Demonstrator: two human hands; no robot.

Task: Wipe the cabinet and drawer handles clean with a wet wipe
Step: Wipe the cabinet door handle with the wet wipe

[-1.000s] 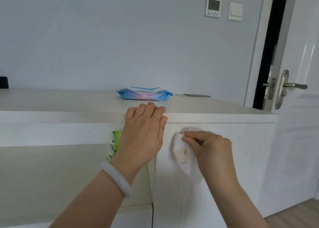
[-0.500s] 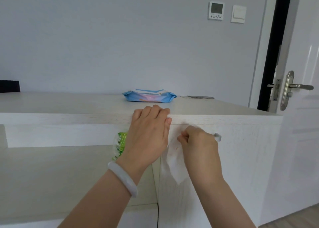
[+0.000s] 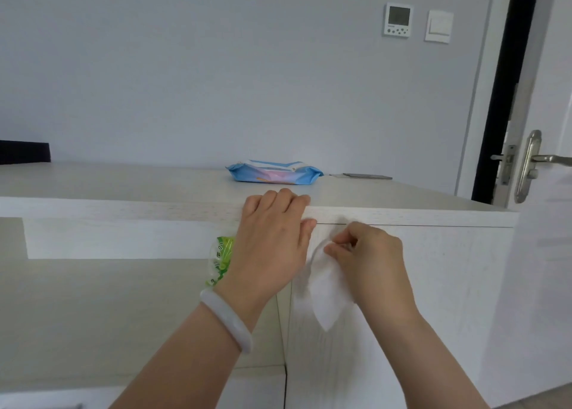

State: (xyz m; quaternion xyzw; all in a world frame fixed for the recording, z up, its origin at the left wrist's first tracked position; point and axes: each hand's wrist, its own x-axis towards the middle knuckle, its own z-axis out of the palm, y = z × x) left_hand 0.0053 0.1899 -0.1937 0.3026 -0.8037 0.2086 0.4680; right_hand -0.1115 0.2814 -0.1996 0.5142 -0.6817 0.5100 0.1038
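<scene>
**White wipe at the cabinet door, two hands up**

White wet wipe (image 3: pixel 325 297), one piece, pinched in my right hand (image 3: pixel 371 263) between thumb and curled fingers. It hangs down against the front of the cabinet door (image 3: pixel 433 284), near the door's top left corner. I can't see the handle itself; the hand and wipe cover that spot.

Left hand (image 3: pixel 272 241) lies flat on the cabinet edge, fingers straight and hooked slightly over the top (image 3: pixel 123 185), holding nothing. One pale bangle (image 3: pixel 227 319) on that wrist.

One blue wipe pack (image 3: pixel 274 172) sits on the cabinet top behind the left hand, well apart from the wipe in use. One flat dark item (image 3: pixel 366 176) lies just right of the pack; can't tell what it is. One green-printed plastic packet (image 3: pixel 221 260) shows in the open shelf bay, partly hidden by my left wrist.

Wall: one thermostat (image 3: pixel 398 20), one light switch (image 3: pixel 439 26). One door lever handle (image 3: pixel 548 159) at far right.
</scene>
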